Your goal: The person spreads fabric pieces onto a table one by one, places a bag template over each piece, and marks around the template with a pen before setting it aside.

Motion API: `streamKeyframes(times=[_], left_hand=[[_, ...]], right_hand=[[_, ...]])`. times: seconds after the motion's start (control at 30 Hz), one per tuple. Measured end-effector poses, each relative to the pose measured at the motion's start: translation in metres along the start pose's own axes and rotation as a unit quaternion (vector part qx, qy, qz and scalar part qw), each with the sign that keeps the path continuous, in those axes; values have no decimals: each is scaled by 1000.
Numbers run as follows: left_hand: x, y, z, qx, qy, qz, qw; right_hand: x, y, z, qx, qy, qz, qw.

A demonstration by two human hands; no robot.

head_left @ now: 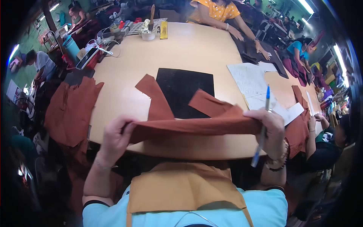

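A rust-brown fabric piece (196, 126) is stretched between my two hands above the near edge of the table. My left hand (117, 136) pinches its left end between thumb and fingers. At the other end, my right hand (270, 123) grips the cloth and also carries a blue-and-silver pen (268, 96), held upright with its lower end jutting below the palm. Two strips of the same cloth reach away from me over a black rectangular sheet (185, 87) lying on the table. Whether these strips join the held piece cannot be told.
More rust-brown cloth hangs over the table's left side (73, 109) and right side (297, 132). White paper patterns (247, 81) lie on the right. A white tub (148, 36) with a brush stands far back. Across the table, a person in yellow (221, 15) handles dark fabric (251, 51).
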State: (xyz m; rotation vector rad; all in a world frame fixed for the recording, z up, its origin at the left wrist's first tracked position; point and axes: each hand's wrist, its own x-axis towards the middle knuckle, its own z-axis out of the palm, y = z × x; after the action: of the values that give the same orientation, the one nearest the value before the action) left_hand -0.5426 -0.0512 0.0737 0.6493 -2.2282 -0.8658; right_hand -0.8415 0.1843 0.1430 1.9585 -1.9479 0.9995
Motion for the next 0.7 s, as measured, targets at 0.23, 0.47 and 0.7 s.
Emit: streamKeyframes(times=[0.23,0.47,0.7], left_hand=[[44,56,-103,-169,-328,-3,929],[193,-48,-19,127,-297,-113,940],[329,-48,31,16,229,196,953]], right_hand=[[-1,-28,-62,101,11,78,992],[65,132,1,7,-86,49,995],[177,217,2,-185,275,49,942]])
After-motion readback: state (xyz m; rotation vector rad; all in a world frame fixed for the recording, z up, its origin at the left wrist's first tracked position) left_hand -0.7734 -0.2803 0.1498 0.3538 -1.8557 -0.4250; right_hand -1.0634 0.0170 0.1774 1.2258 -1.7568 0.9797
